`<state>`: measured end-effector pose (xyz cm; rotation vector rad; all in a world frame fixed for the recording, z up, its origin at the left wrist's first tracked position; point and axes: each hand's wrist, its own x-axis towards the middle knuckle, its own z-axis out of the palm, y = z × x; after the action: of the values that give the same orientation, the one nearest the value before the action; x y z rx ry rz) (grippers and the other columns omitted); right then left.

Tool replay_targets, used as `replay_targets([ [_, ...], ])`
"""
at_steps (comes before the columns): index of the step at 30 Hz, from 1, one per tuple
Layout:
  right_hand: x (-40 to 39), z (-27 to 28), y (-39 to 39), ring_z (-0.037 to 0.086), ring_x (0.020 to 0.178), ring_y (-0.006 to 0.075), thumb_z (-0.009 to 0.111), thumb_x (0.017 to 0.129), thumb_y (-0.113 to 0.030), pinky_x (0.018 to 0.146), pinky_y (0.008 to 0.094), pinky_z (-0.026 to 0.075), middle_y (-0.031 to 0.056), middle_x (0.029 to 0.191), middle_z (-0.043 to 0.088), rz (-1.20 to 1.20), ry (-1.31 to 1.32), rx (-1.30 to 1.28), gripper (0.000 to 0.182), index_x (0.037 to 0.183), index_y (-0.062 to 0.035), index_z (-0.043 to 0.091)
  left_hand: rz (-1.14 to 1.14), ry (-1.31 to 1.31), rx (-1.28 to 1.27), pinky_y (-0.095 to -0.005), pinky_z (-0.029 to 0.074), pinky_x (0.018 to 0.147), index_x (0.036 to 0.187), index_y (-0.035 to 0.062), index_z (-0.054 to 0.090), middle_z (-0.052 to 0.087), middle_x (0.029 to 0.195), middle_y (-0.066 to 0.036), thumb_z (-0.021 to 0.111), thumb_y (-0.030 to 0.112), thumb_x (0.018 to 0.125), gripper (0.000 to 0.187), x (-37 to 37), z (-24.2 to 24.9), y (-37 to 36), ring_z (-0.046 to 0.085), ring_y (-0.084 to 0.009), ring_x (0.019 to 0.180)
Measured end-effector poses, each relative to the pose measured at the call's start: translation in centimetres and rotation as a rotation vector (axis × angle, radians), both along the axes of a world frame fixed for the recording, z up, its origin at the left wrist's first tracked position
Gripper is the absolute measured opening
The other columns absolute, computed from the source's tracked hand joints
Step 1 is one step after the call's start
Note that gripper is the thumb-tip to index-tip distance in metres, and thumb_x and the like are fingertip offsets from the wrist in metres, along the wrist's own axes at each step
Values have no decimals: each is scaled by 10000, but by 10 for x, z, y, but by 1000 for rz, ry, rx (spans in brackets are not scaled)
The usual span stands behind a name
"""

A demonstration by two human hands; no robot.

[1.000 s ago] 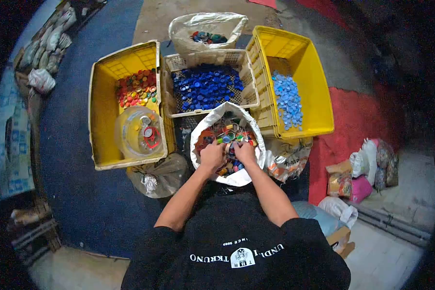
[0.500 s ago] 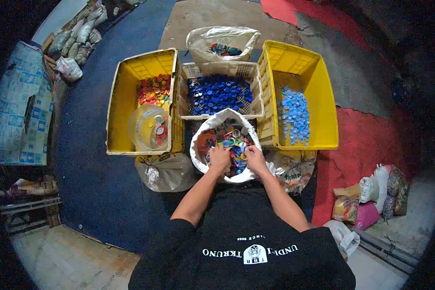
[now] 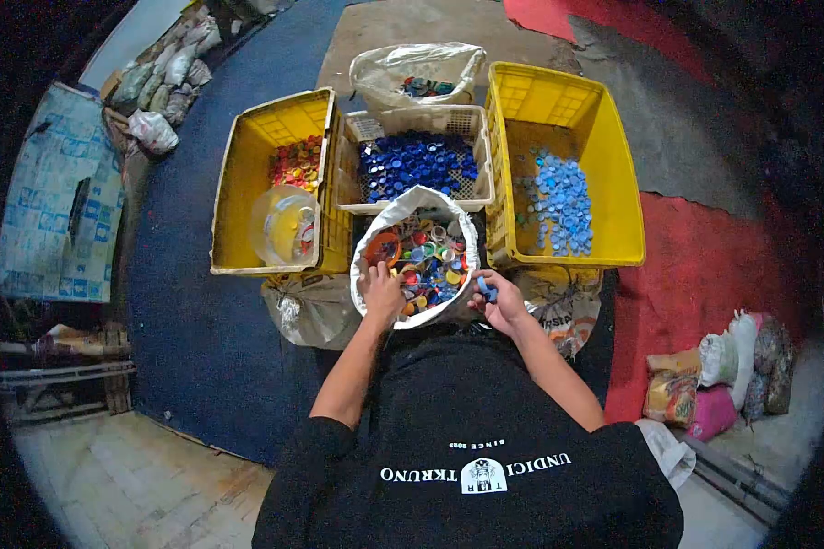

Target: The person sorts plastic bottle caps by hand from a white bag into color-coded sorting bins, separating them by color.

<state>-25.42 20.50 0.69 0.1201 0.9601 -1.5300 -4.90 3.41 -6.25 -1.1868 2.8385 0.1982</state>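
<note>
A white sack (image 3: 471, 240) full of mixed bottle caps (image 3: 435, 265) stands open in front of me. My left hand (image 3: 382, 295) is over its left rim, fingers bent down at the caps beside an orange-red round container (image 3: 384, 248). What those fingers hold, if anything, I cannot tell. Just outside the right rim, my right hand (image 3: 505, 309) is closed around light blue bottle caps (image 3: 487, 290), palm turned partly up. Behind the sack, a white crate (image 3: 346, 174) holds dark blue caps (image 3: 417, 166). Light blue caps (image 3: 563, 203) lie in the right yellow crate (image 3: 618, 183).
The left yellow crate (image 3: 224, 220) holds red and yellow caps (image 3: 295, 165) and a clear plastic tub (image 3: 270, 224). Another white sack (image 3: 366, 69) is at the back. Tied sacks (image 3: 313, 313) sit under the crates. Filled bags (image 3: 716, 366) lie at right.
My right hand has come out of the sack to its right rim, with light blue caps in it. My left hand has shifted left toward the sack's left rim. The view has tilted slightly.
</note>
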Motion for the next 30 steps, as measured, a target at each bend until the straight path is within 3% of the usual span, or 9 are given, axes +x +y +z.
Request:
replay_targets([
  [1,-1,-1,1,550,629,186,479,883,-162,660,379,557,95,811,561,-36,-133,4,220,1019,-10,561,15,-51,52,-547,277,946,1154,313,634,422,1227,-132,646,196,730,440,-1,3,4,383,-323,1151],
  [6,-10,13,-3,622,707,181,541,904,-285,679,324,557,56,768,607,54,-218,-73,231,911,-58,587,-80,-74,0,-509,231,969,935,271,720,401,1265,-118,651,266,728,217,-16,-1,14,355,-304,1194],
  [9,-6,15,-5,614,707,183,567,908,-241,659,331,552,53,783,585,83,-116,51,166,868,-80,561,-95,32,-201,-512,215,1002,795,187,729,470,1261,-142,620,223,735,130,-19,-27,18,386,-300,1188],
  [13,-1,27,2,610,702,174,565,917,-195,660,322,551,48,800,585,62,-64,35,122,905,-75,551,-136,28,-216,-508,215,990,801,190,723,514,1188,-127,577,211,771,150,-26,-26,16,408,-289,1170],
  [17,4,24,15,612,749,190,562,916,-188,681,338,549,57,812,591,17,-51,0,110,915,-79,557,62,60,77,-519,266,919,862,186,717,548,1172,-77,637,274,771,150,-40,12,19,425,-276,1184],
  [21,3,19,11,561,682,157,575,916,-206,621,307,518,33,775,552,-1,-66,51,129,946,-80,577,149,235,266,-489,327,858,954,153,712,661,1002,-74,695,414,783,313,-37,24,13,594,-229,962],
  [24,0,-5,-5,487,579,103,596,919,-290,527,264,467,1,743,501,170,52,34,208,943,-84,582,331,433,941,-269,472,656,982,34,686,684,895,-65,719,282,824,296,-39,50,3,637,-133,721],
  [27,9,17,-31,419,511,63,610,908,-381,454,235,415,-21,727,460,360,281,163,314,990,-78,592,259,749,931,-289,506,683,977,15,681,686,823,-73,731,221,809,271,-40,69,9,643,-112,784],
  [30,21,19,-55,429,493,64,596,908,-425,429,233,426,-24,709,452,427,369,195,396,1065,-61,599,125,807,750,-292,491,796,957,14,680,675,968,-85,733,208,806,251,-39,82,11,640,-160,881],
])
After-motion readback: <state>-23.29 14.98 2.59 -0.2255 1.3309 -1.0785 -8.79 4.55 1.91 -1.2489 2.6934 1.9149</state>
